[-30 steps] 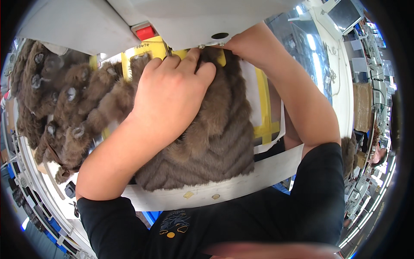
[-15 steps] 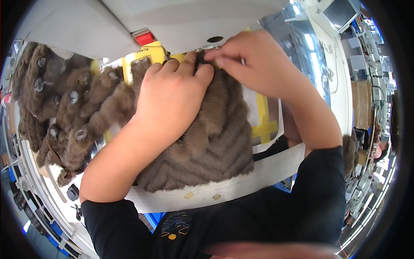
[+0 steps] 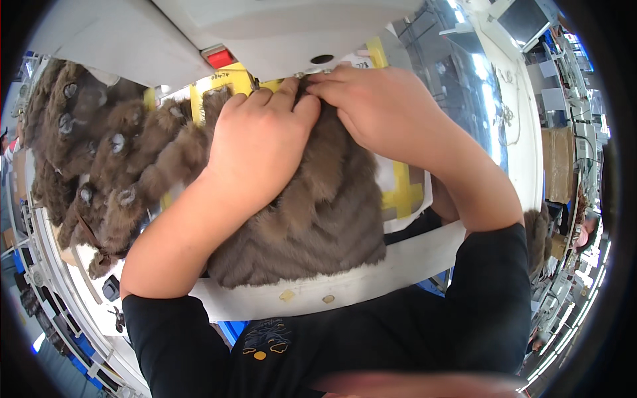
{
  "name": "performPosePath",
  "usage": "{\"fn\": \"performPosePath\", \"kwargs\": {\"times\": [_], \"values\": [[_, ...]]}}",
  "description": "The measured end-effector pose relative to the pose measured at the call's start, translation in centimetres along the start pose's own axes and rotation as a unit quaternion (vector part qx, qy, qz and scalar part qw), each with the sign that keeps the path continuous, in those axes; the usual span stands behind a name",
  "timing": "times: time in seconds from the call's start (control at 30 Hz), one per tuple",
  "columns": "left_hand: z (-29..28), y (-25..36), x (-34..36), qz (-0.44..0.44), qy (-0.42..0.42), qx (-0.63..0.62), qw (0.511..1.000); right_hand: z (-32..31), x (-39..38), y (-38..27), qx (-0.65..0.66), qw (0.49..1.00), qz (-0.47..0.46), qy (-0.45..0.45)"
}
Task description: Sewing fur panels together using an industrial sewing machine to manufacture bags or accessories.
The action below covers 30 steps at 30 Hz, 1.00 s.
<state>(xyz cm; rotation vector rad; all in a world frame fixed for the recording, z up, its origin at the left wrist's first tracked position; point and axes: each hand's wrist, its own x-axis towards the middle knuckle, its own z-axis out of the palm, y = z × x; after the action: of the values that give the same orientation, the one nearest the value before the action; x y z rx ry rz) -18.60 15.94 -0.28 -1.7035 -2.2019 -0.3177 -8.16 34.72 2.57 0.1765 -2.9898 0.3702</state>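
Note:
A brown fur piece (image 3: 332,225) with chevron-like ridges lies beneath my arms, its upper edge running up to a white machine (image 3: 292,33). My left hand (image 3: 260,132) bends over that upper part, back of the hand upward, fingers curled down on the fur. Right beside it, my right hand (image 3: 381,109) pinches the fur edge close under the machine's lower rim, thumb and forefinger nearly meeting my left fingers. Both fingertips are partly hidden by the hands and the pile. Small metal parts (image 3: 302,75) of the machine show just beyond the fingers.
A heap of brown fur pieces (image 3: 86,146) with pale round patches fills the left side. Yellow tape (image 3: 401,189) marks the work surface right of the fur. A white board edge (image 3: 265,302) runs before my body. A cardboard box (image 3: 557,164) stands far right.
My right hand has come down and left, from near the machine's dark oval hole to the fur edge beside my left fingers. My left hand keeps nearly the same place.

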Motion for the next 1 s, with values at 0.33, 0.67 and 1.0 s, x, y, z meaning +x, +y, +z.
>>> {"fn": "performPosePath", "kwargs": {"times": [0.33, 0.67, 1.0], "values": [[-0.68, 0.07, 0.08, 0.021, 0.008, 0.009, 1.000, 0.54, 0.15, 0.18, -0.047, 0.998, -0.032, 0.024], [-0.55, 0.01, 0.24, 0.011, -0.001, 0.003, 1.000, 0.43, 0.00, 0.17, -0.027, 0.999, -0.036, 0.032], [-0.57, 0.27, 0.70, 0.000, -0.008, -0.027, 1.000, 0.20, -0.05, 0.52, -0.030, 0.998, -0.039, 0.029]]}}
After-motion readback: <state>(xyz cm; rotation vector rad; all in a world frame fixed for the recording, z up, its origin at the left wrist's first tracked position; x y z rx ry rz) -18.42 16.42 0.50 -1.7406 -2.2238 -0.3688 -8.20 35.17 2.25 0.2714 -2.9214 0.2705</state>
